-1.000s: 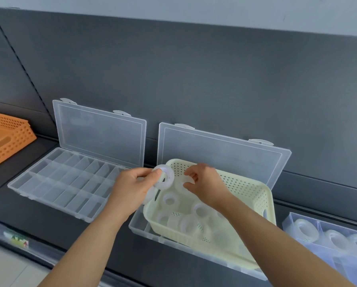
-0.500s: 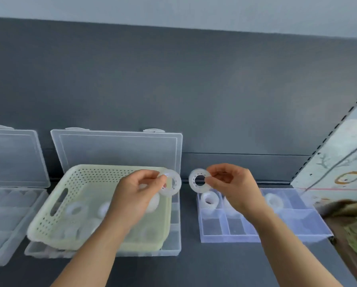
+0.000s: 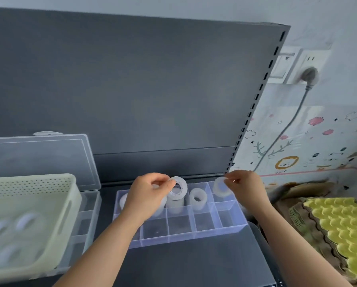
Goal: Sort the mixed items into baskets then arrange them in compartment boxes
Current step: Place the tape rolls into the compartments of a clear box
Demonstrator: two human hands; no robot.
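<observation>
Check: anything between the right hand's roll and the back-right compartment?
Nothing visible. The right hand pinches the right roll just above the back-right compartment of the box; it looks unfilled, though blur hides detail. The left hand and left roll are further left.

Box (image 3: pixel 181 235): clear plastic, faint violet tint. Each roll (image 3: pixel 197 198): translucent white; one shows a ring of dark dots on its face. Basket (image 3: pixel 28 185): pale cream-yellow, walls patterned with rows of small holes. Panel (image 3: pixel 132 90): plain dark grey. Tray (image 3: pixel 343 228): yellow-green, repeating scalloped bumps. Wall sheet (image 3: pixel 318 141): white, printed with pink clouds, black stars and an orange ring. Cable (image 3: pixel 293 123): grey.
</observation>
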